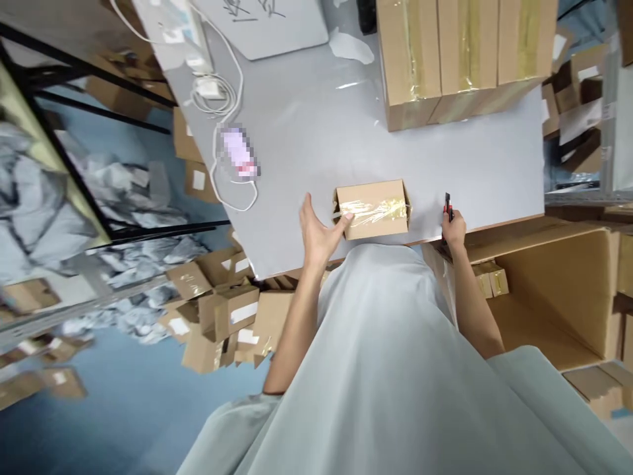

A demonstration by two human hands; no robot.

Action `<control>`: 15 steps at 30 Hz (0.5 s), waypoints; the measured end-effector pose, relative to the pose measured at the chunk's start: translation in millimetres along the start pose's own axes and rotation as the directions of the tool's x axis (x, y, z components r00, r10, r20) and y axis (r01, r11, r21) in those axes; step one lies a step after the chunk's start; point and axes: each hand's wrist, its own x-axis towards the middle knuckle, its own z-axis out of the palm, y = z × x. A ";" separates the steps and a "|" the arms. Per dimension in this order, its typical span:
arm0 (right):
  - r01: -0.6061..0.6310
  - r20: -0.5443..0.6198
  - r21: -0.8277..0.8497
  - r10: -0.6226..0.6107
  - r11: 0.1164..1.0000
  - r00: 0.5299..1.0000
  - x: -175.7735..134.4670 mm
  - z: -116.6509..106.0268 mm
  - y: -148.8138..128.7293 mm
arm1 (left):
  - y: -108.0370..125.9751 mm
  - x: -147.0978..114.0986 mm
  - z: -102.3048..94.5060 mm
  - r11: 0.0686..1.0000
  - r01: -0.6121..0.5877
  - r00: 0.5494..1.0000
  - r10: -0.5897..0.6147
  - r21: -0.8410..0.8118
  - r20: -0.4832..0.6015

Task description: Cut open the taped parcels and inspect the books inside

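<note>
A small brown cardboard box point(376, 227) with shiny clear-yellow tape along its top lies at the table's near edge, right in front of my body. My left hand point(320, 234) is at the box's left end, thumb over its taped top and fingers spread apart; it does not grip the box. To the right of the box, my right hand point(453, 229) is closed around a utility knife point(448, 206), black with red parts, pointing away from me. The knife is apart from the box.
Taped cartons point(467, 53) stand at the table's point(316, 138) back right. A phone point(239, 152) on a white cable point(242, 82) lies left, near a laptop-like grey panel point(281, 26). A large open carton point(554, 297) is at my right; boxes point(222, 310) pile on the left.
</note>
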 end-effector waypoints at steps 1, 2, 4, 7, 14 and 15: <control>-0.009 0.008 -0.003 0.009 1.000 1.000 5.8 6.7 6.2 | -6.8 -2.2 2.4 0.996 0.056 0.998 -0.054 -0.065 0.033; -0.012 0.015 -0.006 0.012 1.000 1.000 10.3 11.9 10.9 | -11.1 -4.0 6.8 0.986 0.091 0.994 -0.080 -0.142 0.076; 0.000 0.029 -0.010 0.000 1.000 1.000 16.4 18.6 16.7 | -12.4 -6.0 18.0 0.951 0.099 0.986 -0.055 -0.293 0.155; 0.027 0.022 -0.027 -0.026 0.999 0.999 22.7 20.9 17.2 | -3.5 -7.7 28.9 0.909 0.059 0.981 0.024 -0.413 0.193; 0.268 0.016 0.069 -0.270 0.961 0.963 33.8 25.4 -20.3 | -23.0 -11.3 9.2 0.871 0.178 0.980 -0.114 -0.458 0.164; 0.280 0.088 0.144 -0.294 0.949 0.952 32.3 29.8 -30.0 | -34.1 -10.6 3.9 0.857 0.193 0.980 -0.140 -0.478 0.145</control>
